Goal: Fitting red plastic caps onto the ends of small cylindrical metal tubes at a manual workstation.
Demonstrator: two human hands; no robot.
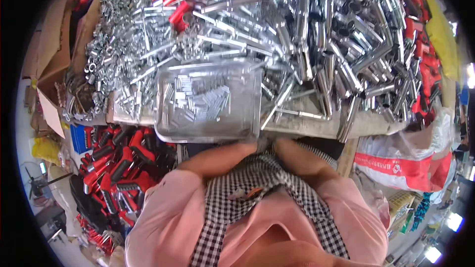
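Both hands drawn in under tray edge

Head view: my left hand (247,147) and right hand (275,144) meet close to my chest, fingers hidden by the checked apron (257,178); I cannot tell their grip or contents. Just beyond them sits the metal tray (170,128) of small silver pins (198,100). Farther out, heaped steel sockets (316,34).

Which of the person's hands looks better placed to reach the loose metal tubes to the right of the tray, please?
Probably the right hand: it sits near the tray corner closest to those metal tubes, while the left hand lies further away.
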